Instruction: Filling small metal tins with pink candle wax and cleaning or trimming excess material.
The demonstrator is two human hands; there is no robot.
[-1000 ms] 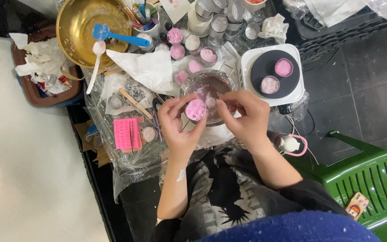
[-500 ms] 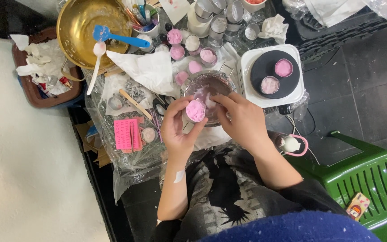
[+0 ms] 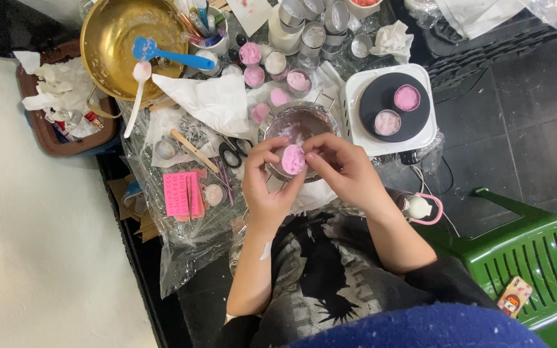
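Both hands meet over a small round cup of pink paste point(image 3: 293, 159). My left hand point(image 3: 267, 183) grips the cup from below and the left, thumb and fingers curled round its rim. My right hand point(image 3: 343, 167) pinches the cup's right edge with its fingertips. Directly behind the cup stands a metal bowl point(image 3: 301, 122) with pinkish residue inside. Several more small cups of pink paste point(image 3: 253, 76) stand in a cluster beyond the bowl.
A white hot plate point(image 3: 391, 109) at right carries two pink-filled tins. A large brass bowl point(image 3: 127, 38) with a blue spatula and white spoon sits upper left. A pink silicone mould point(image 3: 182, 193), scissors point(image 3: 232, 153) and wooden stick lie on plastic sheeting. A green stool point(image 3: 530, 258) stands lower right.
Both hands have tightened round the pink cup and the right fingers have shifted onto its rim. The cup stays over the metal bowl.
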